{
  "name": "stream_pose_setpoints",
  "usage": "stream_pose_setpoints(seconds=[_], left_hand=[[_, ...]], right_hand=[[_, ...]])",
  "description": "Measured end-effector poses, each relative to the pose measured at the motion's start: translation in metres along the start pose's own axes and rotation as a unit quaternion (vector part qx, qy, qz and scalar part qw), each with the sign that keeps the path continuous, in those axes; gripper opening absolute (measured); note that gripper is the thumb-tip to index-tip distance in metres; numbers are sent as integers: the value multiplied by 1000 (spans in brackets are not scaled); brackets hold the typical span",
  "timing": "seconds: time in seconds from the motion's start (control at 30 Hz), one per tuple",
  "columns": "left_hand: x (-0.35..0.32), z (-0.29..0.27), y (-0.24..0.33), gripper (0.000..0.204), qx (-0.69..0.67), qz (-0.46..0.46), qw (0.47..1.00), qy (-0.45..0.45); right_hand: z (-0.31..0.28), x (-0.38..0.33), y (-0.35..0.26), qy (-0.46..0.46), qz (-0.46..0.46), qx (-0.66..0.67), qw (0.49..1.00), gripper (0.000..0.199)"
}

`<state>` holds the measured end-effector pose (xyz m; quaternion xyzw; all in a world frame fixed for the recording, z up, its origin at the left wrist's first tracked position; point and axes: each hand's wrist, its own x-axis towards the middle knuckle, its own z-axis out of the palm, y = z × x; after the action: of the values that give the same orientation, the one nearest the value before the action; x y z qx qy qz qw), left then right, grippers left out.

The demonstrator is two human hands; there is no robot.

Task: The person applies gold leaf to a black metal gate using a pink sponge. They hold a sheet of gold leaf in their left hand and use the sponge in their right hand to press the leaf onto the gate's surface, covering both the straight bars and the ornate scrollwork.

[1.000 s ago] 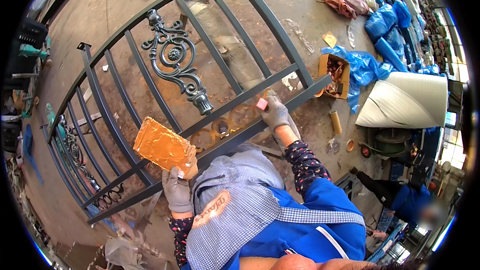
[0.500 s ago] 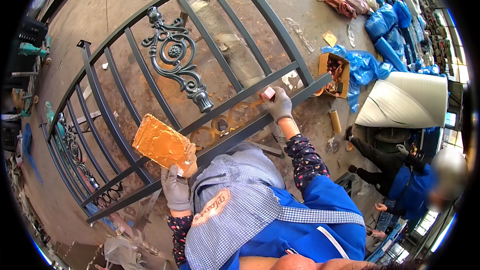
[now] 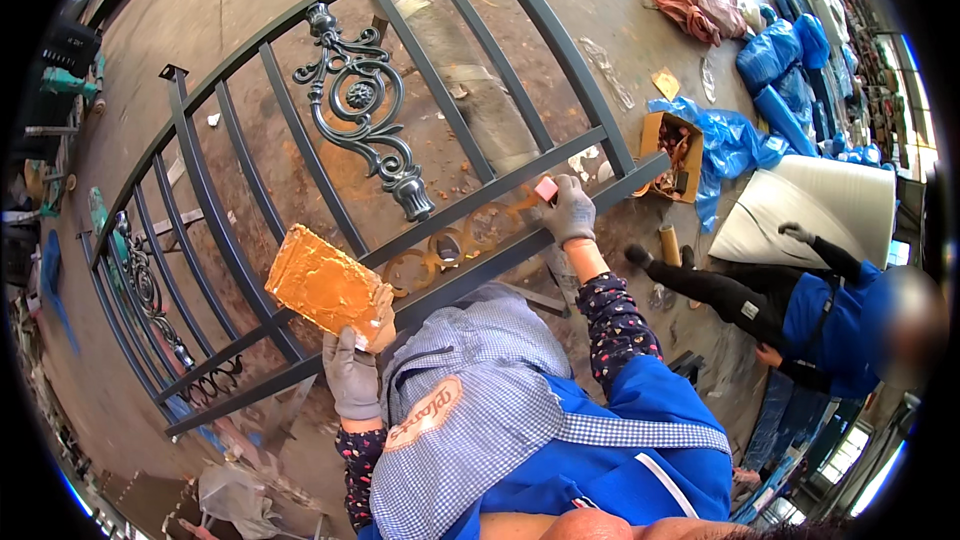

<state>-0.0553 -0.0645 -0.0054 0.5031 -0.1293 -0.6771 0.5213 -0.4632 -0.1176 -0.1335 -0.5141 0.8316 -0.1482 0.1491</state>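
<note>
My gloved left hand (image 3: 352,380) grips the near end of a rectangular board (image 3: 322,278) thickly smeared with orange-gold paint. Between the fingers of my gloved right hand (image 3: 572,214) is a small pink sponge block (image 3: 546,189), held at the right end of the gold-coloured ring pattern (image 3: 428,252). That row of rings sits between the two lower rails of a dark grey metal railing (image 3: 480,265). Higher up between the bars is a dark cast scroll ornament (image 3: 360,95) with a flower at its centre. The sponge's underside is hidden.
A co-worker in blue (image 3: 825,325) is at the right, one leg stretched toward the railing. Nearby are a cardboard box (image 3: 652,145) of scraps, blue plastic sheeting (image 3: 735,145) and a large white foam roll (image 3: 820,205). A second scroll ornament (image 3: 145,275) fills the railing's left part.
The co-worker has stepped left, closer to the railing. The view has shifted slightly, while both my hands keep their holds in nearly the same places along the railing.
</note>
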Motion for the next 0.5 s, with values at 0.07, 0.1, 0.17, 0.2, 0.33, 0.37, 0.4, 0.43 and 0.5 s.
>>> stream_pose_setpoints(seconds=[0.07,0.1,0.17,0.2,0.33,0.37,0.4,0.43,0.5], left_hand=[[-1,3,1,30,0,1,1000,4],[-1,4,3,30,1,1,1000,5],[0,2,1,29,7,-7,1000,-2],[0,0,0,28,9,-9,1000,-3],[-1,-3,-1,29,5,0,1000,2],[-1,-2,-1,29,4,0,1000,2],[-2,-1,0,28,4,-1,1000,3],[-1,0,0,29,2,-2,1000,2],[0,2,1,30,1,-2,1000,1]], right_hand=[[8,-1,-1,10,-18,25,999,35],[12,-2,-7,17,-32,30,999,34],[17,-3,-10,23,-50,29,998,32],[15,-2,-12,10,-41,20,999,32],[0,-2,-5,-16,-39,-14,999,34],[-3,-3,-3,-16,-46,-23,999,34],[-3,-4,-5,-19,-63,-10,998,35],[-3,-5,-10,-21,-80,4,997,36],[1,-5,-14,-50,-123,-8,991,39]])
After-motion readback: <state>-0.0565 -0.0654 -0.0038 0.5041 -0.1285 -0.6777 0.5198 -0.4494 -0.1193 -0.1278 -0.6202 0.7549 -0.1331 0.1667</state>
